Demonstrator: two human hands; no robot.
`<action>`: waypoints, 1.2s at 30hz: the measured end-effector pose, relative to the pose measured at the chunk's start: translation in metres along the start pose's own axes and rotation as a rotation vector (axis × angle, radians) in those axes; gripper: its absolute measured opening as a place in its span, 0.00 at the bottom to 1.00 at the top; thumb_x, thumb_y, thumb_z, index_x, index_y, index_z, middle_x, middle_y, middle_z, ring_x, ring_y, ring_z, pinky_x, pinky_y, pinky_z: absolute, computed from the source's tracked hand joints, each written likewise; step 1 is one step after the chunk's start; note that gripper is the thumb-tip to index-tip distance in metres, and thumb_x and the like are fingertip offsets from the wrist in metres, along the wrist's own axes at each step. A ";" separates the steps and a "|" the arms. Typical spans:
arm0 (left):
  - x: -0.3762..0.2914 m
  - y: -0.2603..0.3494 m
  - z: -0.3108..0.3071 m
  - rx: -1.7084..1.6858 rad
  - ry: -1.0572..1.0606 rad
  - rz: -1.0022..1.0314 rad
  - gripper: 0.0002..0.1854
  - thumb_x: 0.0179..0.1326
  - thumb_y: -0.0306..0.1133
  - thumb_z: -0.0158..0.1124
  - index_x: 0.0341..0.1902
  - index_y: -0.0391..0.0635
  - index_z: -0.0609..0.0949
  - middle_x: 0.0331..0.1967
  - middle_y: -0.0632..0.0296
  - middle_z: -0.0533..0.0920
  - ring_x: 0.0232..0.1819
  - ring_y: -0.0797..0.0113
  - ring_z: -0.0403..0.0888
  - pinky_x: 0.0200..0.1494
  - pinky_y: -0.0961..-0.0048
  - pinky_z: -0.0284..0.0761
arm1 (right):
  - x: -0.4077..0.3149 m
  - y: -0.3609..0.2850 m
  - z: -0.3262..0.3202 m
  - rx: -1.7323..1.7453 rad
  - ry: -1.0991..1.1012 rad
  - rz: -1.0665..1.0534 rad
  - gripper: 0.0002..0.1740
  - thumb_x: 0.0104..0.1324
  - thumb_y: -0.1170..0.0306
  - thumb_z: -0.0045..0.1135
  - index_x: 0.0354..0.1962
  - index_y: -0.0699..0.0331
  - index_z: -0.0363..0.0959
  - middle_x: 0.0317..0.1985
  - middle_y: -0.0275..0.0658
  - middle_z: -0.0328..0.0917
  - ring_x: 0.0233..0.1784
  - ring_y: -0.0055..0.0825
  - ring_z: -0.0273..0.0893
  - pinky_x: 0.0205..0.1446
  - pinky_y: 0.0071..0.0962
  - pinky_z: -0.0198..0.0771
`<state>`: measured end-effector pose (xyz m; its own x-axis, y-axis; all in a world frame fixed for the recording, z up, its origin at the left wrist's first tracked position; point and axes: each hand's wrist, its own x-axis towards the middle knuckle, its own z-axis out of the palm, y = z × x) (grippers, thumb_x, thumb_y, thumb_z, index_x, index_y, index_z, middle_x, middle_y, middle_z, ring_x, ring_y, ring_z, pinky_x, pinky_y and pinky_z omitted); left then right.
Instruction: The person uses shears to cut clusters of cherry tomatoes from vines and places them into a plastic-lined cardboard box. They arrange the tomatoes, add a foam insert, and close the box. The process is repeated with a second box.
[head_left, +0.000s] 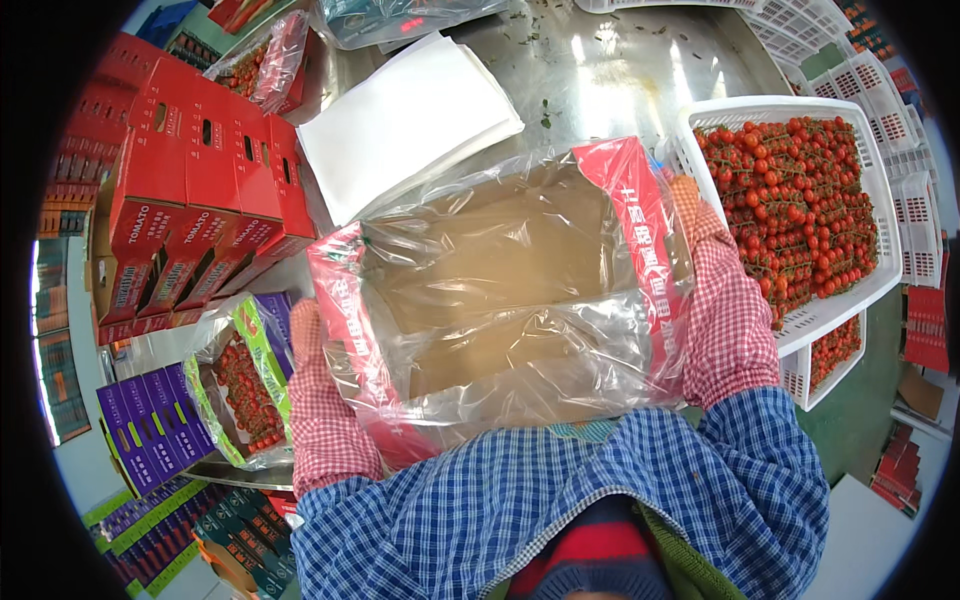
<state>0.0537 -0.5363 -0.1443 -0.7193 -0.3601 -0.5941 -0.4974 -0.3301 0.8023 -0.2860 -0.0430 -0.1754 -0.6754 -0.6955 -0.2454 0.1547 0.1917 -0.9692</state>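
Before me is a red cardboard carton (630, 217) with a bare brown inside bottom (510, 255). Clear plastic film (517, 337) lines it and hangs over its edges. My left hand (306, 330), in an orange glove, holds the carton's left end. At the right end, my gloved right hand (684, 199) grips the carton and film near its far corner. The fingers of both hands are partly hidden by the film and carton sides. A stack of white paper sheets (405, 120) lies just beyond the carton.
A white plastic crate (889, 240) of cherry tomatoes (795, 210) stands close on the right, above another crate (799, 375). Red cartons (206, 187) are stacked at left. Nearer are a film-wrapped tomato box (244, 322) and purple boxes (154, 420). Leaf scraps (546, 112) litter the metal table (540, 60).
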 end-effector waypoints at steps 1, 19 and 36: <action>-0.002 -0.008 -0.001 0.060 0.042 0.057 0.20 0.61 0.26 0.48 0.58 0.37 0.69 0.52 0.55 0.74 0.52 0.64 0.73 0.57 0.68 0.68 | 0.002 0.011 -0.002 -0.024 0.052 -0.009 0.18 0.61 0.66 0.52 0.47 0.65 0.71 0.46 0.40 0.75 0.48 0.24 0.71 0.53 0.22 0.64; -0.292 -0.095 0.077 1.350 0.226 1.029 0.33 0.37 0.34 0.73 0.54 0.57 0.76 0.45 0.61 0.75 0.44 0.62 0.73 0.45 0.69 0.72 | -0.326 -0.063 0.116 -1.183 0.143 -0.509 0.38 0.42 0.67 0.63 0.56 0.51 0.64 0.46 0.40 0.69 0.45 0.40 0.69 0.42 0.33 0.68; -0.289 -0.013 0.182 1.085 0.032 0.679 0.11 0.49 0.30 0.54 0.35 0.45 0.82 0.32 0.54 0.81 0.36 0.58 0.80 0.40 0.67 0.75 | -0.282 -0.155 0.174 -1.107 -0.110 -0.588 0.10 0.59 0.59 0.52 0.37 0.48 0.77 0.24 0.41 0.76 0.26 0.38 0.76 0.28 0.37 0.71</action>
<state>0.1795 -0.2697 0.0278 -0.9788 -0.2012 -0.0379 -0.1864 0.7995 0.5709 0.0060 0.0027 0.0405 -0.3650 -0.9164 0.1642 -0.8712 0.2740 -0.4073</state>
